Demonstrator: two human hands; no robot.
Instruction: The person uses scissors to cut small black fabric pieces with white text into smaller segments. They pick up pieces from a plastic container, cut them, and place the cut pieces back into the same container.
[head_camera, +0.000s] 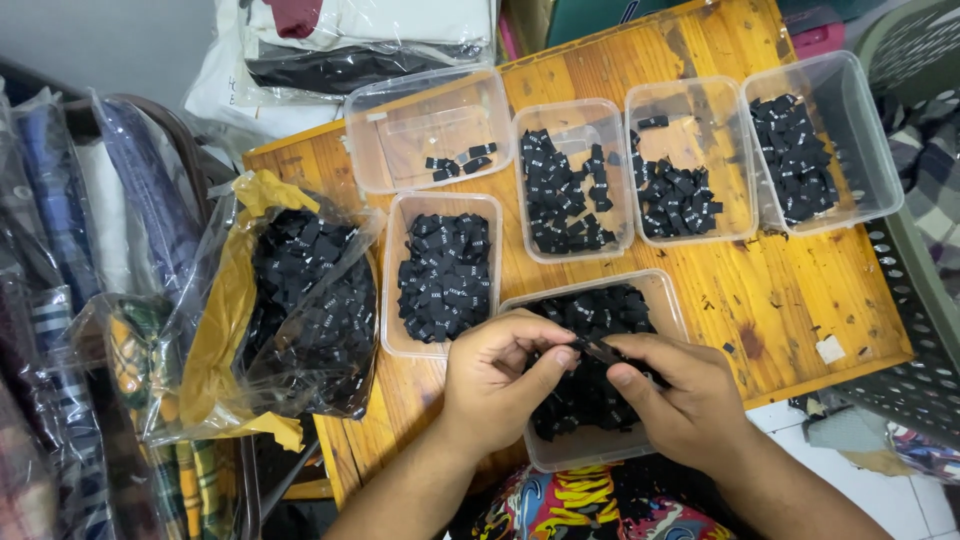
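Left hand (497, 372) and right hand (673, 393) pinching one black fabric label (598, 349) over near-edge clear tub (590, 452), lifted for reading.

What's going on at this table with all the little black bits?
A person's left hand and right hand pinch one small black fabric label above a clear plastic tub full of them. Five more clear tubs and an open plastic bag on the wooden table hold others.

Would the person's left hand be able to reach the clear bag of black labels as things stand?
Probably yes: the left hand is beside the open bag, with only bare table between them.
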